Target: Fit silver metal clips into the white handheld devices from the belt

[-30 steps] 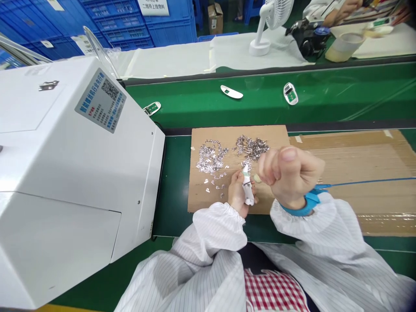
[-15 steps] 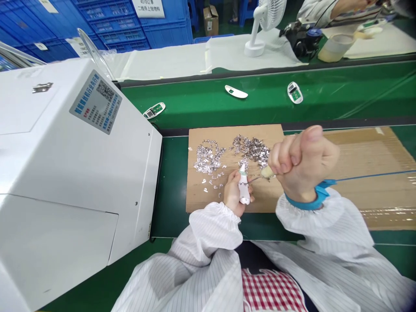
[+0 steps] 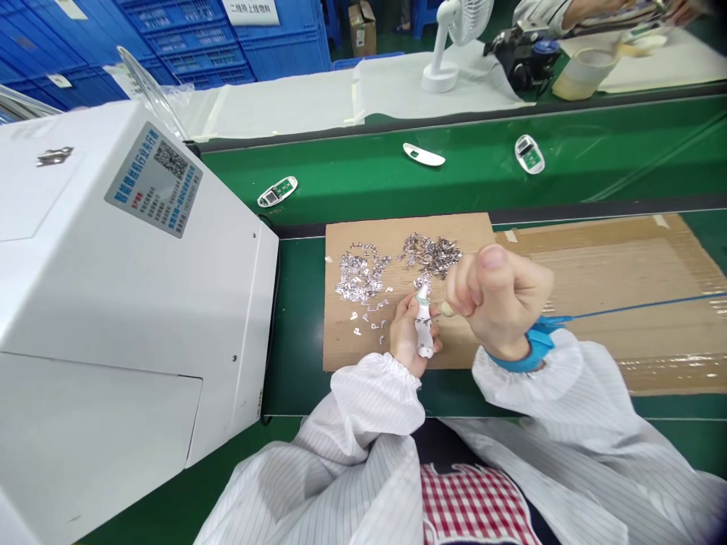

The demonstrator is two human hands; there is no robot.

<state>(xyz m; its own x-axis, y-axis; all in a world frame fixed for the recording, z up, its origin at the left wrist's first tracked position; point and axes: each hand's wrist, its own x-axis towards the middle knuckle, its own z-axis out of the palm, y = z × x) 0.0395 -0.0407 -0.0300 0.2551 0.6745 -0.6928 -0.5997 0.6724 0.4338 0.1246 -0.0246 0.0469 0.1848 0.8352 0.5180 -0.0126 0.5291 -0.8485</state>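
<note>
My left hand (image 3: 405,333) is closed around a white elongated plastic housing (image 3: 423,330), its narrow greenish-collared end pointing away from me. Small metal pieces show on the housing's upper face. My right hand (image 3: 498,297) is closed in a fist, thumb uppermost, on a thin metal tool (image 3: 437,314). A pale yellow part (image 3: 447,309) shows between the fist and the tool's shaft. The tool's tip reaches the right side of the housing; exact contact is hard to make out. Just beyond the hands are a pile of flat silver clips (image 3: 359,276) and a darker pile of small metal parts (image 3: 437,256).
Both piles lie on a cardboard sheet (image 3: 346,344); another cardboard sheet (image 3: 613,280) lies to the right. A white machine (image 3: 141,303) stands at left. Housings with circuit boards (image 3: 277,192) (image 3: 530,154) and a white shell (image 3: 423,155) lie on the green belt (image 3: 341,174). Opposite, a co-worker's hands (image 3: 602,11) handle something.
My right fist has come left and slightly down, nearer the housing, with the tool. My left hand keeps its hold. Parts on the green belt have shifted right.
</note>
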